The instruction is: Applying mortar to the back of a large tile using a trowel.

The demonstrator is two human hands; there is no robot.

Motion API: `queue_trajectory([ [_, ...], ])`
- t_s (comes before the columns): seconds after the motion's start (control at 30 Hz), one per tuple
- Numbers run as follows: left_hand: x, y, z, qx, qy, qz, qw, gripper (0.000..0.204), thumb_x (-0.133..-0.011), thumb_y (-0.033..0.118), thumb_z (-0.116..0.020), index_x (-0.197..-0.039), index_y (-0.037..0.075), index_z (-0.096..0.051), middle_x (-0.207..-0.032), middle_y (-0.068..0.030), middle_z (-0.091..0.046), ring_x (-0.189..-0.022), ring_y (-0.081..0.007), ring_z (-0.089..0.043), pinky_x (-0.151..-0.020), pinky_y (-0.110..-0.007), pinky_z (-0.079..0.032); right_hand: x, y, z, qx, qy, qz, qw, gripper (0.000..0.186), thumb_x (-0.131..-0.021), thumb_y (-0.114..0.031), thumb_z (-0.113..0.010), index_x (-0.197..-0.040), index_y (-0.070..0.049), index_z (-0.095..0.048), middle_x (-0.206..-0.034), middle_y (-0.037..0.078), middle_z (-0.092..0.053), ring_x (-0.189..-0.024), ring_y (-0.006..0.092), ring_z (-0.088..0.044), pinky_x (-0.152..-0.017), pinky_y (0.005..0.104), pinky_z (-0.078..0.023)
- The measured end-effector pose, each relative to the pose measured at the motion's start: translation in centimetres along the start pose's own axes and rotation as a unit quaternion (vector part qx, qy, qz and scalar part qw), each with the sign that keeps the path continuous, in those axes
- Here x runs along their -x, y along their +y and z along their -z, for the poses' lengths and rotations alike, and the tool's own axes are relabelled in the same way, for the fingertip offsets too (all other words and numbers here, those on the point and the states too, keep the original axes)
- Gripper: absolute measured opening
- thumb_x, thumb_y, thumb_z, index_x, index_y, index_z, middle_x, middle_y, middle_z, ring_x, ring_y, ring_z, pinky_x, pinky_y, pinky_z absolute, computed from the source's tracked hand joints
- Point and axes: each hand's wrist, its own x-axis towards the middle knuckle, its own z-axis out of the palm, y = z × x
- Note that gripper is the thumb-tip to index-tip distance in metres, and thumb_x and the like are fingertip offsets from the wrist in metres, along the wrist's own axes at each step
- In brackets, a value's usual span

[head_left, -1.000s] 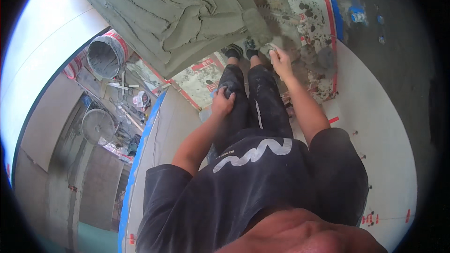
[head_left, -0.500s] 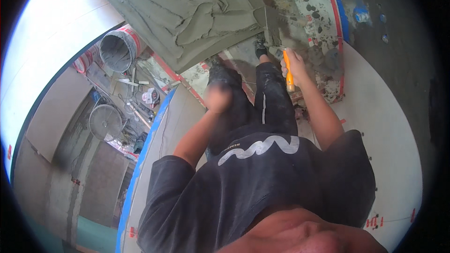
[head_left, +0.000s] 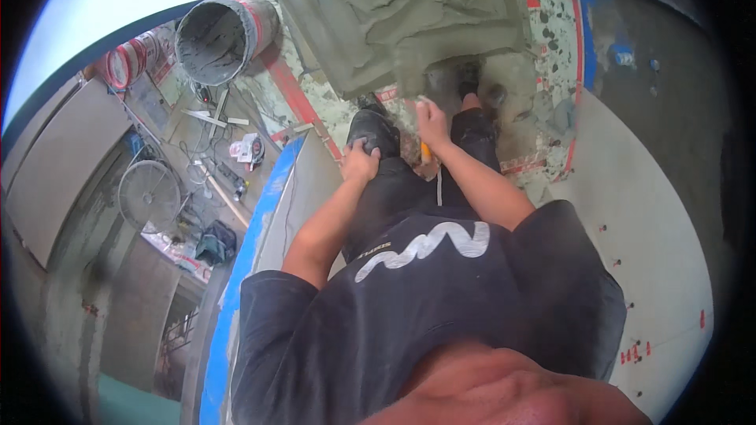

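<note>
Both hands low: right grip (head_left: pixel 431 122) on trowel (head_left: pixel 426 149)

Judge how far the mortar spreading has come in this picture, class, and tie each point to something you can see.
Done: a wide bed of grey mortar already covers the floor ahead, ridged and uneven. In hand: the right hand grips a trowel with an orange handle at the bed's near edge, while the left hand rests on the knee. Left: the surface looks unsmoothed, and spattered floor covering beside it stays bare. A bucket stands nearby.

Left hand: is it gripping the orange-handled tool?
No, the left hand rests on the knee; the right hand holds the orange-handled tool.
</note>
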Motion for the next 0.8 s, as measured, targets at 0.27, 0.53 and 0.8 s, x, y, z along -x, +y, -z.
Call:
queue_trajectory([
  [0.27,0.0,-5.8,0.9,0.017,-0.066,-0.008,0.998,0.065,-0.089,0.048,-0.069,-0.148,0.027,-0.052,-0.159,-0.0128,-0.038,-0.145,-0.0389,-0.041,-0.116,-0.055,-0.037,-7.6,-6.6,10.9,0.123,0.03,-0.062,0.99,0.048,-0.103,-0.048,-0.055,-0.117,-0.002,-0.064,-0.09,0.011,-0.071,-0.076,0.0312,-0.068,-0.073,0.0481,-0.055],
  [0.53,0.2,-6.8,0.7,0.029,-0.043,-0.036,0.998,0.062,-0.09,0.046,-0.068,-0.145,0.022,-0.055,-0.159,-0.0162,-0.037,-0.14,-0.0415,-0.045,-0.112,-0.057,-0.04,-10.0,-10.5,-1.2,-0.022,-0.061,-0.109,0.992,0.044,-0.106,-0.045,-0.053,-0.125,-0.007,-0.065,-0.079,0.007,-0.064,-0.06,0.0193,-0.06,-0.054,0.0384,-0.052],
  [0.8,-0.1,-6.1,1.3,0.024,-0.024,-0.057,0.998,0.061,-0.09,0.047,-0.067,-0.144,0.022,-0.055,-0.156,-0.0178,-0.04,-0.137,-0.0428,-0.048,-0.112,-0.055,-0.041,-10.1,-7.5,10.5,0.408,-0.005,0.064,0.911,0.048,-0.103,-0.044,-0.05,-0.129,-0.006,-0.063,-0.102,0.023,-0.074,-0.097,0.0385,-0.071,-0.085,0.0495,-0.056],
])
